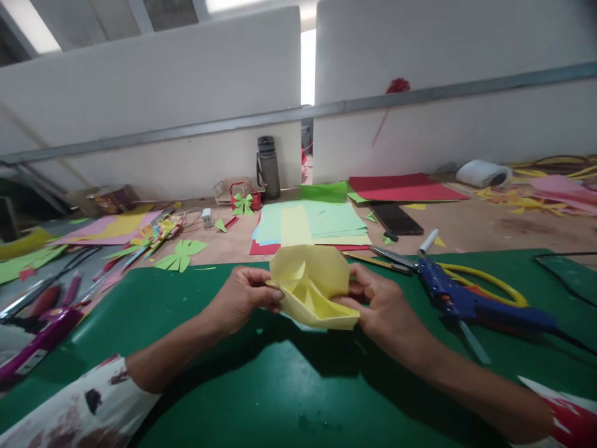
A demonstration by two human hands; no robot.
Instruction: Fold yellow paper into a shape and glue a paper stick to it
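A folded sheet of yellow paper [313,286] is held up a little above the green cutting mat [261,386], in the middle of the view. My left hand [245,297] pinches its left edge with closed fingers. My right hand [380,305] grips its right side, fingers curled round the fold. The paper is partly opened into a pocket shape with creases. Both forearms reach in from the bottom corners.
A blue glue gun [471,303] and yellow-handled scissors [466,277] lie right of my hands. Behind the paper is a stack of coloured paper [321,225], a dark phone [395,219], a grey bottle [269,167] and red sheets [405,186]. Paper scraps and tools [51,311] cover the left side.
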